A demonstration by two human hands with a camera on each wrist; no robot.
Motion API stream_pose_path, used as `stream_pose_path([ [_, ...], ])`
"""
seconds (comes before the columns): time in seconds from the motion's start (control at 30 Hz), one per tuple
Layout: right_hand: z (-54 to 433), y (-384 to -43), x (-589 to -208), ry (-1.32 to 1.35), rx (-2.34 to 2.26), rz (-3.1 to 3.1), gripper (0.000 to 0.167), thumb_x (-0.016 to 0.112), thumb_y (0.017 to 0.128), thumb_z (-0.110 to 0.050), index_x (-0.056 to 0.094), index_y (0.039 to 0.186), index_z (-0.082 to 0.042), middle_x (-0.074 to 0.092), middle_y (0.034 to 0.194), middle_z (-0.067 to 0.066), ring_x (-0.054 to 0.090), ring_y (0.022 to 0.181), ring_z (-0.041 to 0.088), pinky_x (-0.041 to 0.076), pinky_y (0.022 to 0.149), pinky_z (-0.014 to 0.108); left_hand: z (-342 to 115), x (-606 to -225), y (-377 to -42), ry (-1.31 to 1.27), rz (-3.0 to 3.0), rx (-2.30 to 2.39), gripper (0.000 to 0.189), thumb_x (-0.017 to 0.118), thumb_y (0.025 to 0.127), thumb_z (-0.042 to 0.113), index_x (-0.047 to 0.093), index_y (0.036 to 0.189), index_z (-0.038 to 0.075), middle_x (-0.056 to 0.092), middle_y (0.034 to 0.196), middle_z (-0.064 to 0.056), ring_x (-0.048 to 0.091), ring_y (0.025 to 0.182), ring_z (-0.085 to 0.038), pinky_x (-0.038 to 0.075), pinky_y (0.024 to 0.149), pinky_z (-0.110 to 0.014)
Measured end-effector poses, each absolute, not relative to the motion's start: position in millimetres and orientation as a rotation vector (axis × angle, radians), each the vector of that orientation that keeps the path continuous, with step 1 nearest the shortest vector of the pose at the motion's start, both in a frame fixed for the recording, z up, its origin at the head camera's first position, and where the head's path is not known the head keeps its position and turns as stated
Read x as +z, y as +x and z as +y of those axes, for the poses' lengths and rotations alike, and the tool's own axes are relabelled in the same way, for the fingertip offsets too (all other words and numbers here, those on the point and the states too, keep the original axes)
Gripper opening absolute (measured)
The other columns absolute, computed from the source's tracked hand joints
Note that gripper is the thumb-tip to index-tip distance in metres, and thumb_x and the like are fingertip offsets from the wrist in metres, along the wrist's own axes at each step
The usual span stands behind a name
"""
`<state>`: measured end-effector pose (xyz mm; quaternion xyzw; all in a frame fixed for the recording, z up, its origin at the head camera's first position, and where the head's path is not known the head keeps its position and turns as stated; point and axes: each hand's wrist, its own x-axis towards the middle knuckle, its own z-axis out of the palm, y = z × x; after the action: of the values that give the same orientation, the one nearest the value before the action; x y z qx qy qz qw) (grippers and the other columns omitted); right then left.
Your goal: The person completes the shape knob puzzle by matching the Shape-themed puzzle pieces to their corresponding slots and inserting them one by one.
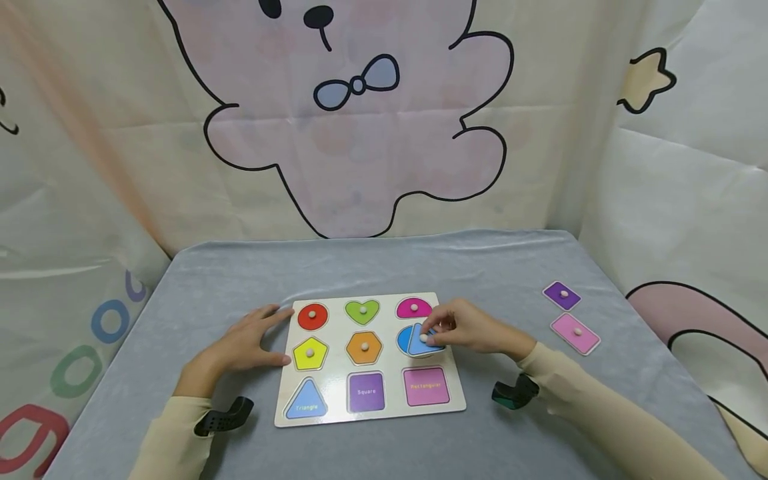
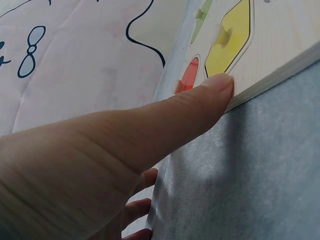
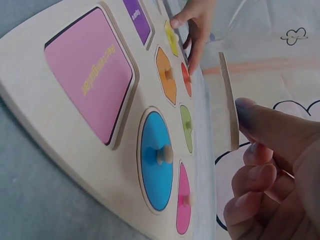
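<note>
A wooden shape puzzle board [image 1: 337,383] lies on the table. My right hand [image 1: 465,327] pinches the knob of a blue triangle piece [image 1: 417,344], holding it over the blue oval piece [image 1: 404,340]. The right wrist view shows the triangle piece [image 3: 231,112] edge-on, raised off the board. My left hand [image 1: 243,343] rests at the board's left edge, thumb touching the rim beside the yellow pentagon [image 1: 309,360]. Along the near row are the bare triangle recess [image 1: 306,397], purple square recess [image 1: 367,400] and pink rectangle recess [image 1: 426,395].
To the board's right lie a purple square piece [image 1: 558,289] and a pink rectangle piece [image 1: 570,325]. Knobbed red, green, magenta and orange pieces sit in the board. Grey cloth [image 1: 498,267] covers the table, with printed curtains [image 1: 360,160] behind.
</note>
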<state>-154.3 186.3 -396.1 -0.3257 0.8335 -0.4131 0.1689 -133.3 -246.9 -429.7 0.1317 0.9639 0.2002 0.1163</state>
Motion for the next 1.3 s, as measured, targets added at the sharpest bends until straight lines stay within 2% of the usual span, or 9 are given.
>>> stream_pose_path([
  [0.7, 155, -157, -391, -0.961, -1.133, 2.352, 0.007, 0.078, 0.090, -0.019, 0.079, 0.094, -0.013, 0.050, 0.068, -0.006, 0.048, 0.065, 0.007, 0.037, 0.059, 0.016, -247, -429, -133, 0.383, 2.822, 0.592, 0.097, 0.084, 0.074, 0.051, 0.043, 0.154, 0.018, 0.033, 0.160, -0.026, 0.030, 0.145, -0.053, 0.028, 0.110, -0.078],
  [1.3, 122, -153, -412, -1.002, -1.265, 2.258, 0.009, 0.077, 0.089, -0.012, 0.079, 0.095, -0.006, 0.055, 0.070, 0.001, 0.046, 0.061, 0.004, 0.039, 0.057, 0.015, -247, -428, -133, 0.376, 2.820, 0.589, 0.096, 0.084, 0.074, 0.052, 0.043, 0.154, 0.019, 0.034, 0.160, -0.025, 0.031, 0.145, -0.053, 0.031, 0.109, -0.077],
])
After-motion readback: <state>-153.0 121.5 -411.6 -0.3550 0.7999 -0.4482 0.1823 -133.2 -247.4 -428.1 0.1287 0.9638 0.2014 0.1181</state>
